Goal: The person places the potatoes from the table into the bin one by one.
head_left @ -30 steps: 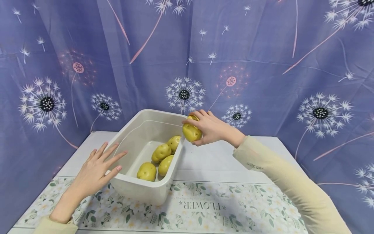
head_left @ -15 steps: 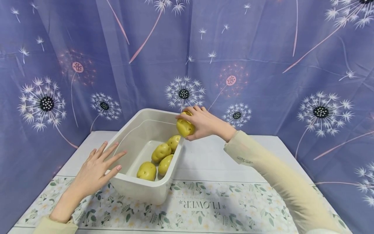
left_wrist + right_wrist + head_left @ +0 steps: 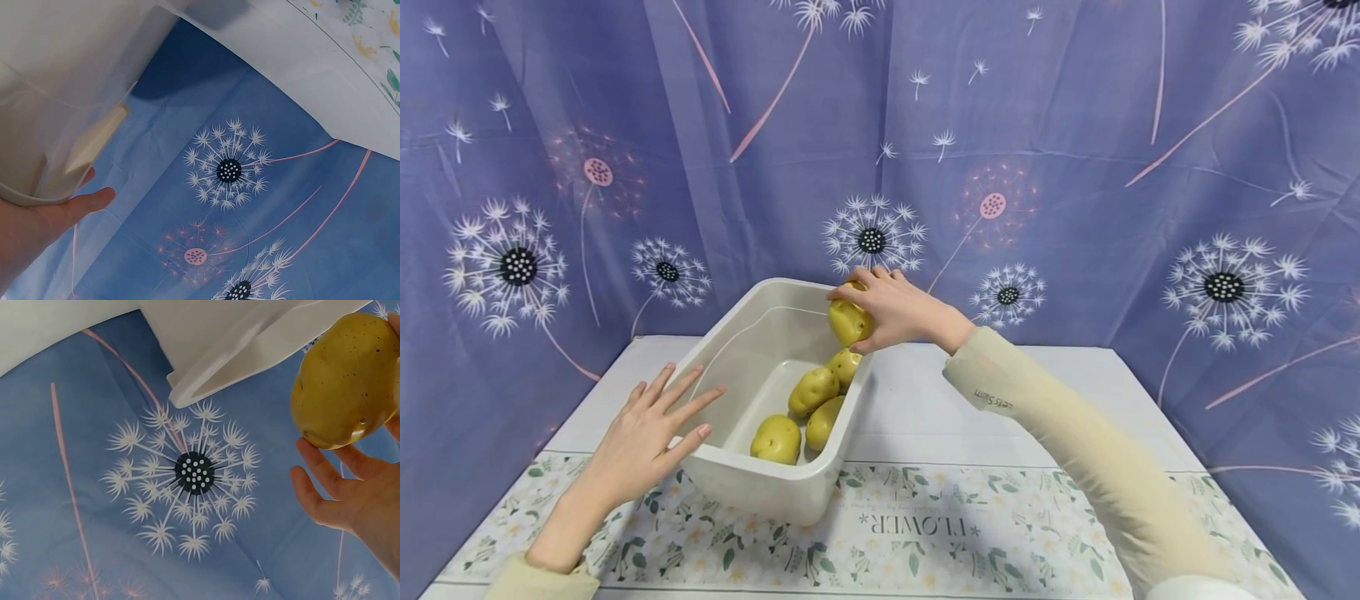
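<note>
My right hand [image 3: 898,310] grips a yellow potato [image 3: 848,322] over the back right corner of a pale grey plastic bin [image 3: 707,392]. The right wrist view shows this potato [image 3: 347,381] large, with fingertips curled against its underside. Several more potatoes lie on the bin's floor along its right side, among them one near the front [image 3: 777,439] and one in the middle [image 3: 814,392]. My left hand [image 3: 643,437] rests at the bin's near left rim with its fingers spread and straight. In the left wrist view, the left hand [image 3: 56,219] touches the bin's rim.
The bin stands on a white table with a floral cloth strip [image 3: 917,529] along its front, printed with FLOWER. A blue-purple curtain [image 3: 1060,167] with dandelion prints hangs behind the table and at both sides, close to the bin's back edge.
My right hand has carried the potato leftward, from just outside the bin's right rim to over its inside back corner. The left hand, the bin and the other potatoes have stayed put.
</note>
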`<state>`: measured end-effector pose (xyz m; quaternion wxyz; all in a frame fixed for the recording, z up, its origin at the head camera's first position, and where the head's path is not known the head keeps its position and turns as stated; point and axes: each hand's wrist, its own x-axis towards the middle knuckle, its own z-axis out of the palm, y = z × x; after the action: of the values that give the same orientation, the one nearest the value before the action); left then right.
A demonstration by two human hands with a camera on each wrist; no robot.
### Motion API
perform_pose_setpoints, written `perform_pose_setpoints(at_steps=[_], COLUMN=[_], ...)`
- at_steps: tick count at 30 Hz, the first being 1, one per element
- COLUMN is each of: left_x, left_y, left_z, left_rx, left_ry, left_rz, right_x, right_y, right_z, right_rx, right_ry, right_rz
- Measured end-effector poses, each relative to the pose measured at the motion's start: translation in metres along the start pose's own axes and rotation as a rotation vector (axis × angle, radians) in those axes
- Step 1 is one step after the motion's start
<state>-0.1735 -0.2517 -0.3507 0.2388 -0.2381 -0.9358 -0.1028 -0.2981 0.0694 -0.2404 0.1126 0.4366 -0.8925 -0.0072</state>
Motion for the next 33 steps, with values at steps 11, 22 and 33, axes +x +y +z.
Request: perform_pose_setpoints(at_steps=[11, 22, 33], left_x=[0.000, -0.001, -0.001], left_y=[0.000, -0.001, 0.000], left_z=[0.000, 0.000, 0.001], left_rx=[-0.010, -0.011, -0.008], left_ry=[-0.009, -0.011, -0.011], left_rz=[-0.002, -0.003, -0.008], right_x=[0.020, 0.040, 0.061], right_y=[-0.006, -0.010, -0.018], right_z=[0.001, 0.002, 0.003], right_rx=[0.014, 0.063, 0.101], right_ry=[-0.038, -0.095, -0.141], right_rz=[0.030, 0.076, 0.153])
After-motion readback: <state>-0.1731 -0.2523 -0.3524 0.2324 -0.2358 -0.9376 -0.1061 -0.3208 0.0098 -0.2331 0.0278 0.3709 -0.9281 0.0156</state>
